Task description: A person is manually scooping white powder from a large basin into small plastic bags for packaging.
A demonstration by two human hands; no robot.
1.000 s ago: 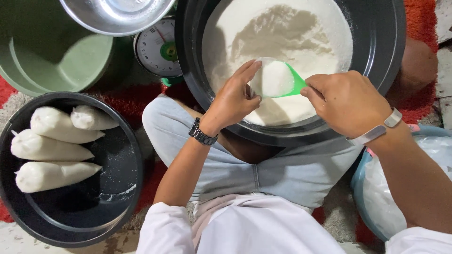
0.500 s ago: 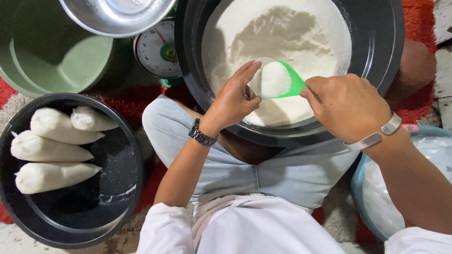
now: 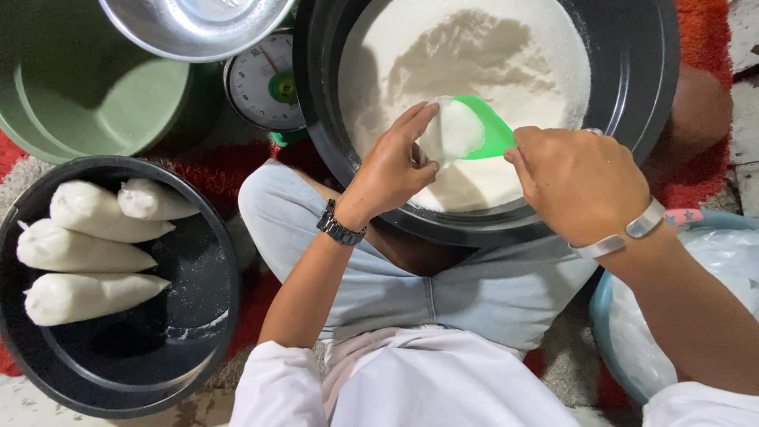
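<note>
Right hand clamped on green scoop, held level over white flour in big black basin. Left hand pinched together on mouth of small clear bag, pressed against scoop's lip. Compared with half a second ago, almost nothing shifted: both hands in same place, bag about as full, so filling apparently nearly finished or paused. Four filled white bags lying in black tub at left. One scale, one steel bowl, one green basin.
</note>
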